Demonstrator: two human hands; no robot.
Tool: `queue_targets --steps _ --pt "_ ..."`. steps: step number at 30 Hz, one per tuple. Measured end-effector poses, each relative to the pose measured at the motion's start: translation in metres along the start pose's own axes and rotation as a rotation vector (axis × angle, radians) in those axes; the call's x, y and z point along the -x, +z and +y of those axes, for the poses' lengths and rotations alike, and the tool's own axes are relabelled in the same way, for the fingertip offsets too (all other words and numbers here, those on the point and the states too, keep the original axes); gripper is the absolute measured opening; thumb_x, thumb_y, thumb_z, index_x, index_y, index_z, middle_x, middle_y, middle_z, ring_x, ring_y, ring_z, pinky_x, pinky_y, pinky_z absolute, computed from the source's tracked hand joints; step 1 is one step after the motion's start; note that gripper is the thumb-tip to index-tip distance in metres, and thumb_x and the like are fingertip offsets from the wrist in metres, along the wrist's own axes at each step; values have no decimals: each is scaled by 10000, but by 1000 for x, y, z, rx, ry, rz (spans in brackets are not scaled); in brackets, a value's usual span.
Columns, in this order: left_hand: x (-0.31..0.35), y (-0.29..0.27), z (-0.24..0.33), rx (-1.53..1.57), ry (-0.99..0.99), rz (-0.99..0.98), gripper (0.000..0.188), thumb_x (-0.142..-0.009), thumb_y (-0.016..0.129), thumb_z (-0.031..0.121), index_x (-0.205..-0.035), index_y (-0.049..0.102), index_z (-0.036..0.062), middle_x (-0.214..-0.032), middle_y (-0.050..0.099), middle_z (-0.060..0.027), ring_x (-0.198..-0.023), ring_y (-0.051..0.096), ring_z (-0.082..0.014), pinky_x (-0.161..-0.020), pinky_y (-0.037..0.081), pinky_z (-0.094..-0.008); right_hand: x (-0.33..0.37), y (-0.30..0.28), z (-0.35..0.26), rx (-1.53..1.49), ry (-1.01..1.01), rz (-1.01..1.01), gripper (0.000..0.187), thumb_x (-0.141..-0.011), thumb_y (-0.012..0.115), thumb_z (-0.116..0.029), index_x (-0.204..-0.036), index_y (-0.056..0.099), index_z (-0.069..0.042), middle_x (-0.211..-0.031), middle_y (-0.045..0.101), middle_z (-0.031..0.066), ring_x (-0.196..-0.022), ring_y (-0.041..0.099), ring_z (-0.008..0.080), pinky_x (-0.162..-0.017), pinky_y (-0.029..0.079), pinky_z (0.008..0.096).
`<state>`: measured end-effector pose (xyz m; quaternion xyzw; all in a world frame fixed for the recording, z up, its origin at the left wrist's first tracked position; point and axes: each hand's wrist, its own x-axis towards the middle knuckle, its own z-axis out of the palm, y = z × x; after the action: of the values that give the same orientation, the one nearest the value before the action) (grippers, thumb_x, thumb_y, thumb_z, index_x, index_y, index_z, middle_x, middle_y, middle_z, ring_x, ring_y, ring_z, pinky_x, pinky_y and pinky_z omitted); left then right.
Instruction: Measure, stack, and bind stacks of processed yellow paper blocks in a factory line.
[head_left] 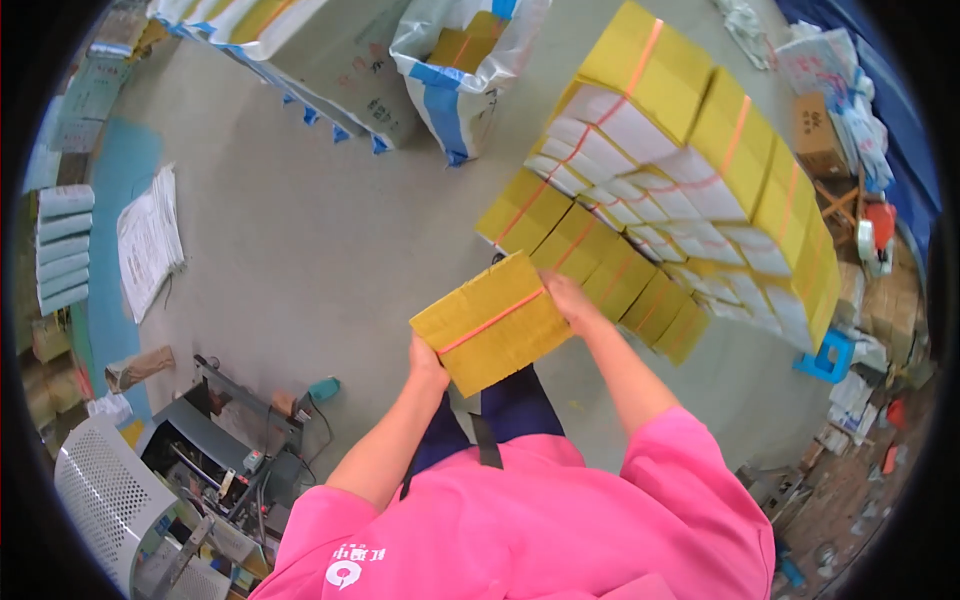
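Note:
Between my two hands I hold a yellow-covered paper bundle point(495, 345) with a pink strap running along its top. My left hand point(428, 366) grips its left end, and my right hand point(568, 303) is closed on its right end. Just beyond the bundle, low rows of similar yellow bundles point(590, 262) rest on the floor. To the right of them rises a tall stack of strapped bundles point(690, 130) with yellow tops and white paper sides. The fingers under the held bundle are hidden.
An open white woven sack point(455, 90) with yellow bundles inside stands ahead, beside a row of filled sacks point(330, 75). A grey machine point(220, 450) is at the lower left. Flat white sacks point(150, 240) lie on the floor at left. A blue stool point(826, 356) stands at right.

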<state>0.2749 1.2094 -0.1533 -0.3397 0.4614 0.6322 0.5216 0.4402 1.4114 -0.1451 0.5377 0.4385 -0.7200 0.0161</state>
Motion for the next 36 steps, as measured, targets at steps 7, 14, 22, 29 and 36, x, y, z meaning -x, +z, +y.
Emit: queue_targets --steps 7,14,22,29,36 --pt "-108 116 -33 136 -6 158 399 -988 428 402 -1179 589 91 -1213 626 -74 -1115 602 -251 -935 502 -418 -145 -92 -59 136 50 -93 481 -982 494 -376 -1285 585 -13 -1240 628 88 -1125 570 186 -955 430 310" --pt "-198 153 -50 195 9 142 469 -997 388 456 -1252 558 100 -1289 586 -63 -1183 557 -242 -995 456 -396 -229 -122 -72 400 -70 40 467 -988 488 -328 -1303 555 10 -1278 613 117 -1163 553 219 -1004 397 322" --pt "-238 141 -65 238 -11 124 591 -1021 254 536 -1361 488 112 -1417 490 -62 -1313 446 -259 -1103 350 -422 -244 -116 -69 575 -205 -4 431 -940 532 -303 -1305 557 -74 -1276 595 179 -1205 539 312 -1021 391 361" --pt "-249 134 -63 265 -54 148 635 -1016 262 558 -1383 462 80 -1457 454 -90 -1330 425 -258 -1105 343 -402 -253 -107 -64 758 -346 57 474 -916 527 -232 -1357 479 -64 -1320 545 219 -1250 482 380 -1034 386 414" --pt "-187 123 -66 -184 -95 292 788 -966 298 649 -1533 228 106 -1579 245 -134 -1427 294 -306 -1152 243 -473 -185 -94 -40 924 -522 313 472 -903 553 -165 -1342 484 -8 -1302 546 249 -1223 504 406 -1028 399 457"
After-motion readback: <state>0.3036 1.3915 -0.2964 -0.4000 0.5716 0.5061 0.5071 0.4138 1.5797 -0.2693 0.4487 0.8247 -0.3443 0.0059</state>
